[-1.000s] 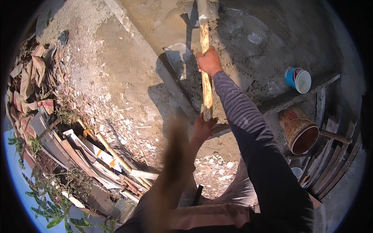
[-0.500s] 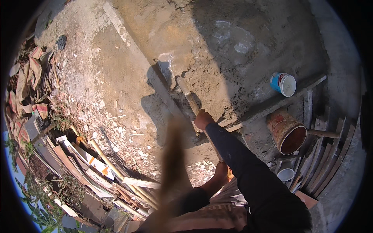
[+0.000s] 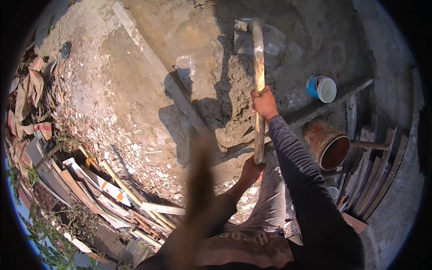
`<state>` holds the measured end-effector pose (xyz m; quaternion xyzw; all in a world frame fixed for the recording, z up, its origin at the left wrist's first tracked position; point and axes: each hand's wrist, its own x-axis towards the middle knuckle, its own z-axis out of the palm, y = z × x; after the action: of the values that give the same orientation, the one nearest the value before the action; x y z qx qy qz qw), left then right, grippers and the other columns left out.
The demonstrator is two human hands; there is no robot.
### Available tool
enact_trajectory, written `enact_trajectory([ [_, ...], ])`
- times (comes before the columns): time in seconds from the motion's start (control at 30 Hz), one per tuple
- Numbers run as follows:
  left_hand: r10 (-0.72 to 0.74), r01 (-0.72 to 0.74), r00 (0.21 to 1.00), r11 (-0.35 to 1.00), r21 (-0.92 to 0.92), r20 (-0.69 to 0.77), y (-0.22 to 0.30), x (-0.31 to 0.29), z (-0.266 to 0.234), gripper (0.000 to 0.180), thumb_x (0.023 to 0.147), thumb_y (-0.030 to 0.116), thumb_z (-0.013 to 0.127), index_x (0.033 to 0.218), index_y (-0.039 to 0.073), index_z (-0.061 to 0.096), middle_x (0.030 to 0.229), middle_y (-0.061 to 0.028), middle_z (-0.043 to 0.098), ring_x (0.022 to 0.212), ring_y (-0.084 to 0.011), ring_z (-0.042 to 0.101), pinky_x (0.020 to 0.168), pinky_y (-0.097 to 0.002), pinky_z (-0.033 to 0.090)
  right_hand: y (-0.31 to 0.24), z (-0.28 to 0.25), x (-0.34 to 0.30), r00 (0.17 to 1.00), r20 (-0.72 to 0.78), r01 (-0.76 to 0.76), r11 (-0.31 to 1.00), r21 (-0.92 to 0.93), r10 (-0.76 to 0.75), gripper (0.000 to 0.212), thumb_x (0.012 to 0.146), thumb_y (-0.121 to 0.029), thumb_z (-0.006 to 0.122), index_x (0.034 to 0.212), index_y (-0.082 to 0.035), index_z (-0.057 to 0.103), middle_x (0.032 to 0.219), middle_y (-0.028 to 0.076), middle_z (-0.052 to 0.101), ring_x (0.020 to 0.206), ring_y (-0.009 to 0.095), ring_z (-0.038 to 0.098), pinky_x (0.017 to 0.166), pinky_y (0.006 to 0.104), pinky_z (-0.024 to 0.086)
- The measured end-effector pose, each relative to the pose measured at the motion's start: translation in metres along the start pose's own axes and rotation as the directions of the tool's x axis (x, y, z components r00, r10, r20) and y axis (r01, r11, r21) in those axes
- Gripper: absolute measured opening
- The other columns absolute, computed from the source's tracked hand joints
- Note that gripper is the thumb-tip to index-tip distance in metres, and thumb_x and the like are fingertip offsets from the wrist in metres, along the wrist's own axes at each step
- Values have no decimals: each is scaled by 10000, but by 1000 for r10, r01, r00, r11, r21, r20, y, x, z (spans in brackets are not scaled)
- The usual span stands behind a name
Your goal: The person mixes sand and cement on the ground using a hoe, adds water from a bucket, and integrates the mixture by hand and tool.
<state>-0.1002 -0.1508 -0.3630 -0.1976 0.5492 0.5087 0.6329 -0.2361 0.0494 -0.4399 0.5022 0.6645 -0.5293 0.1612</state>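
Both my hands are closed around the wooden handle of a hoe [image 3: 259,67]. My right hand [image 3: 265,104] grips it around mid-length. Below, my left hand [image 3: 252,170] wraps the near end of the handle. The hoe's far end, with its grey metal blade [image 3: 244,42], reaches over the wet grey surface in the shade; whether the blade touches it I cannot tell. A rough heap of wet mortar [image 3: 243,85] lies just left of the handle.
A board [image 3: 153,58] edges the mortar on the left, another board [image 3: 333,104] on the right. Beside it stand a blue-white bucket [image 3: 327,90] and a rusty bucket [image 3: 335,152]. Scrap wood [image 3: 96,193] lies lower left. Something brown and blurred [image 3: 199,180] blocks the lower middle.
The hoe has swung away from me and to the right, from the heap's left side to its far side. Both hands moved with it, rightward and farther out.
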Motion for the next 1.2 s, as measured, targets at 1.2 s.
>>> enact_trajectory([
  [1.2,-154,-133,980,-49,990,124,167,-91,-26,461,851,306,753,1142,-10,586,990,-256,688,981,-416,679,818,-504,519,183,80,-76,811,434,-388,-195,901,393,124,967,-96,517,851,-57,501,726,72,499,612,224,520,580,387,497],
])
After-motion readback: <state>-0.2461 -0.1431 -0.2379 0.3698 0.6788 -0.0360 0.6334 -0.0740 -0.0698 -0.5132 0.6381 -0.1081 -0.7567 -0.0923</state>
